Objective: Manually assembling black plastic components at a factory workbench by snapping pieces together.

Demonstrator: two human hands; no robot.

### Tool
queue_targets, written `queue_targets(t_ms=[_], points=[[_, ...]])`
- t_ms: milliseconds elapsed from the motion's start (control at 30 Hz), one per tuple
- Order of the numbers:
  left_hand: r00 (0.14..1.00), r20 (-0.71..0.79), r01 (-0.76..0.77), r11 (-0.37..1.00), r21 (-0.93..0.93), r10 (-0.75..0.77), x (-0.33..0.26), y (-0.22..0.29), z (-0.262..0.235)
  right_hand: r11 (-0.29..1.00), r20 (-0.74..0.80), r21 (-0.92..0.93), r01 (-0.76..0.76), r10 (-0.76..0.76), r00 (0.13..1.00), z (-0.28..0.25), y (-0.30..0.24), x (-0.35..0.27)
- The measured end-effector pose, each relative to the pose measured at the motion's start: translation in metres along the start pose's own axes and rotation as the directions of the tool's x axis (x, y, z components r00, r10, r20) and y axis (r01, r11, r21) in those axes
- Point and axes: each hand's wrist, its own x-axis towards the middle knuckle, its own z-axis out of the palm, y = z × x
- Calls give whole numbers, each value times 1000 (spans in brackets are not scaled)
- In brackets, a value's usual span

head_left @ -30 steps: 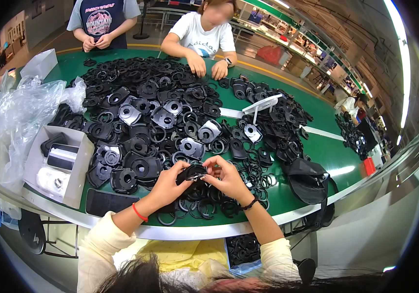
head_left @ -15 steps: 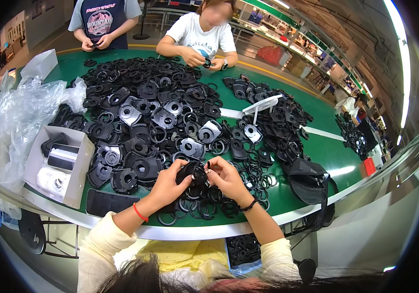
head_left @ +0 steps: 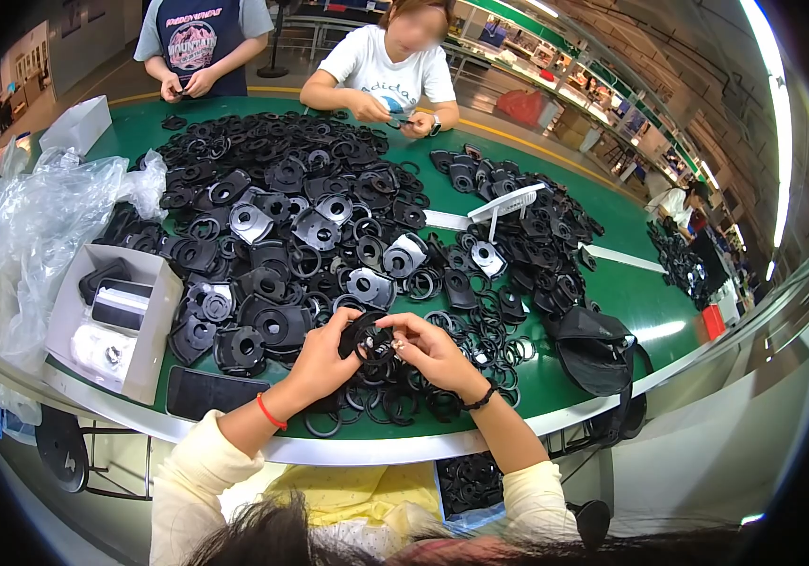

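Between my hands, above the near table edge, is a black plastic part with a round opening. My left hand grips it from the left, thumb and fingers closed on its rim. My right hand is pinched at the part's right side, close to a black ring at the opening; the fingertips partly hide what they hold. Loose black rings lie below and right of my hands. A large heap of black plates with round holes spreads out beyond them.
A white box and a dark phone sit at left, near crumpled clear plastic bags. A white stand rises from the heap. A black bag lies at right. Two people work across the green table.
My right hand has shifted slightly left, its fingers moving in over the part. The ring now faces more toward me. Across the table, the person in white has lowered the piece in their hands.
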Motion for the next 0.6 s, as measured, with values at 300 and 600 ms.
queue_targets(t_ms=[300, 600], points=[[992, -26, 118, 990, -79, -120, 1, -1, 0, 999, -289, 31, 33, -23, 957, -13, 11, 1], [970, 10, 242, 966, -89, -242, 3, 3, -5, 999, -414, 8, 53, -45, 909, -12, 5, 3]])
